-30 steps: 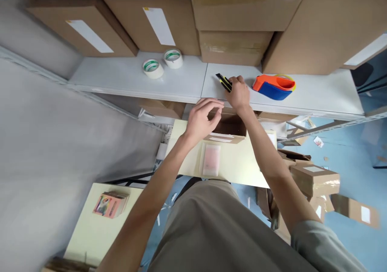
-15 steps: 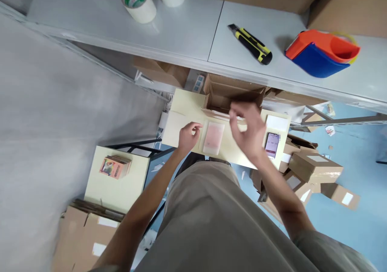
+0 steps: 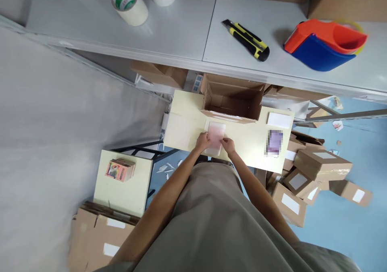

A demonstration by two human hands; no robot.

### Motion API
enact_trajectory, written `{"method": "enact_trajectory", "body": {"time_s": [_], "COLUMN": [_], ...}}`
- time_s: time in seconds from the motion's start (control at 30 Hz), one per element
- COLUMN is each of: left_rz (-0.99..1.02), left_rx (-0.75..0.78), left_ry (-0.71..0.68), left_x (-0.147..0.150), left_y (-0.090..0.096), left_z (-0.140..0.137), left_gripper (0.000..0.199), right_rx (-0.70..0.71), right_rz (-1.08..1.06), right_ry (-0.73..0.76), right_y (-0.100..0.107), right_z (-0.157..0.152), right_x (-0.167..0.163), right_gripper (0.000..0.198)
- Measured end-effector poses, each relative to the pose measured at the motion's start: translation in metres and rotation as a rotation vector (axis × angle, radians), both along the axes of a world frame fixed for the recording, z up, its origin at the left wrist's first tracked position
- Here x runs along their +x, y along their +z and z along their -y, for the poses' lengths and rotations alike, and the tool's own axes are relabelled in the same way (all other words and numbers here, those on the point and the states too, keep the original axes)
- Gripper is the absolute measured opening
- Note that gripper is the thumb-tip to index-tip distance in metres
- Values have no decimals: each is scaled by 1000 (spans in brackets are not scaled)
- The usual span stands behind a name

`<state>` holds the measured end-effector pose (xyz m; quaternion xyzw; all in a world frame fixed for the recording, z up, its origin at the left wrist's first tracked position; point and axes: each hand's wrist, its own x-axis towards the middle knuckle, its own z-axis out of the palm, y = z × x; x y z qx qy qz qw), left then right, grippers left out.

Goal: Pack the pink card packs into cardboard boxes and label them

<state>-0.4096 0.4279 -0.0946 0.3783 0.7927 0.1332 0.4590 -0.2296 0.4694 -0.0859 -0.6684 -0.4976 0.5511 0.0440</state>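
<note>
The left hand (image 3: 203,142) and right hand (image 3: 228,145) seem pinched nearly closed on the pink packet (image 3: 216,136), at its long sides: sensible, as it looks light, smooth, perhaps slippery.

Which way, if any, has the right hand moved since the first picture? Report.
Yes: the right hand moved from the shelf down to the pink packet.

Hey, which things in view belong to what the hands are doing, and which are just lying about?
In the job, it seems:
pink packet, left hand and right hand at its edges
possibly the open box just beyond

Lying about, apparently:
tape rolls, cutter and dispenser on the shelf
books on the side table
</note>
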Motion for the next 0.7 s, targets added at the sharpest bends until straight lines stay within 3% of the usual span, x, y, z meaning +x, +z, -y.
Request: {"method": "enact_trajectory", "body": {"time_s": [0.17, 0.33, 0.47, 0.6, 0.7], "left_rz": [214, 399, 596, 909, 818], "left_rx": [-39, 3, 107, 226, 280], "left_ry": [143, 277, 323, 340, 296], "left_x": [10, 9, 8, 13, 21], "left_y": [2, 26, 62, 109, 143], "left_z": [4, 8, 11, 13, 10], "left_gripper": [35, 55, 72, 72, 66], "right_rx": [65, 182, 287, 285, 268], "right_rz": [-52, -164, -412, -676, -751], "right_ry": [-22, 16, 16, -119, -218], "right_y": [1, 34, 79, 129, 156], "right_z": [5, 7, 5, 4, 4], "right_x": [-1, 9, 31, 52, 60], "right_gripper": [18, 17, 25, 41, 46]}}
